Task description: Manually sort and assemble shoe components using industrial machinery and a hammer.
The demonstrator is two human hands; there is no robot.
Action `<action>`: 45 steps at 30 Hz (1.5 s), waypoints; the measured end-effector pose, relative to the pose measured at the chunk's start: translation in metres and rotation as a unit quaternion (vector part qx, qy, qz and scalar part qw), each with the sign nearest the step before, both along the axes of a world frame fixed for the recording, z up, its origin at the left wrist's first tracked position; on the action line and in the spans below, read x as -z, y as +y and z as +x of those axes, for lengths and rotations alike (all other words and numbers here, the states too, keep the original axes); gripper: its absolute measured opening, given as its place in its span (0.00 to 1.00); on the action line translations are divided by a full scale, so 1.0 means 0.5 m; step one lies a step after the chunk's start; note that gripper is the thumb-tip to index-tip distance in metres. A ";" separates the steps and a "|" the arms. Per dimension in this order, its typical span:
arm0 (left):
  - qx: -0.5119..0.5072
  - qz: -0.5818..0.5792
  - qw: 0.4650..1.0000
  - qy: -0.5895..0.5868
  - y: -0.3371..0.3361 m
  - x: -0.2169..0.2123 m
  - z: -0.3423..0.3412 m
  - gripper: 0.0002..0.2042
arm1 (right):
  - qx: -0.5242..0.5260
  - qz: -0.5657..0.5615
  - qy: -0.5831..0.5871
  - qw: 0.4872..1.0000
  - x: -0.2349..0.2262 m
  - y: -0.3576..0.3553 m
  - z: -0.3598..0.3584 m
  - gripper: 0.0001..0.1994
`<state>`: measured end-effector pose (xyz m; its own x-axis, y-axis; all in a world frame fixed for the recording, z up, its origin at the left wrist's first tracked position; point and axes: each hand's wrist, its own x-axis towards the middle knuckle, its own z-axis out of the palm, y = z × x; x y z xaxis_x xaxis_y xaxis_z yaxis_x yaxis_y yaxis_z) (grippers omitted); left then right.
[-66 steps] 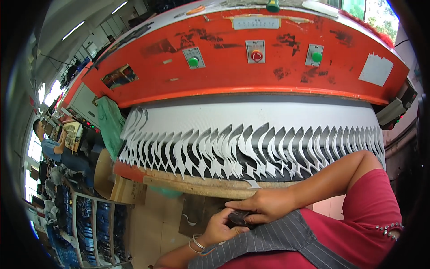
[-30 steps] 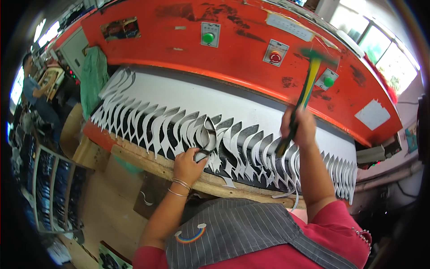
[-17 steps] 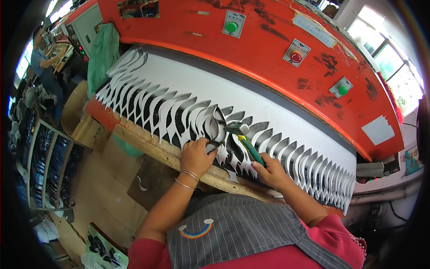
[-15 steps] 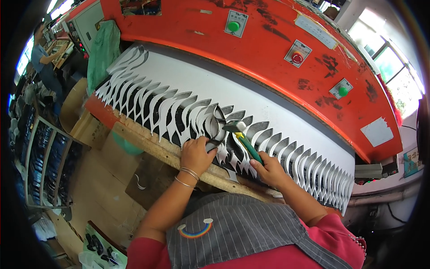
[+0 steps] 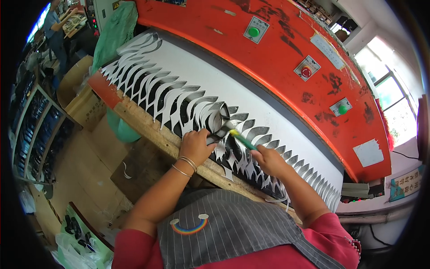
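My left hand is closed on the near end of a curved, dark metal cutting die, which stands on a row of cut sheet pieces. In my right hand is a hammer with a green and yellow handle, my fingers wrapped round its end. The hammer's head is blurred and lies right by the die's right side; whether it touches cannot be made out. White and grey curved strips with pointed tips stretch in a long row to both sides of my hands, with dark gaps between them.
Behind the white board rises a red machine with green and red push buttons. A worn wooden edge runs along the near side. At left are a cardboard box, a rack and another person.
The hammer's head has come down and nearer to the die, and my right hand is a little lower. My left hand keeps its hold. The whole view has tilted and shifted.
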<state>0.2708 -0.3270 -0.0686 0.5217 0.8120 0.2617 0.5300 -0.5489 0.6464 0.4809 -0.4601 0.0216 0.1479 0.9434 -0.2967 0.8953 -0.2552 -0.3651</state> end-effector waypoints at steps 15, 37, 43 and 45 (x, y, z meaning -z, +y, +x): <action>0.008 -0.049 0.999 -0.023 0.010 0.010 -0.007 0.16 | 0.130 -0.141 0.148 0.970 -0.016 0.051 0.031 0.29; -0.001 -0.080 0.997 -0.013 0.010 0.002 -0.009 0.18 | -0.120 -0.139 -0.172 0.968 -0.105 0.121 0.039 0.25; -0.011 -0.082 0.996 -0.017 0.009 0.001 -0.010 0.18 | -0.135 -0.122 -0.166 0.969 -0.071 0.118 0.055 0.24; -0.004 -0.105 0.994 -0.009 0.010 -0.002 -0.010 0.18 | -0.108 -0.064 -0.140 0.982 -0.041 0.113 0.054 0.24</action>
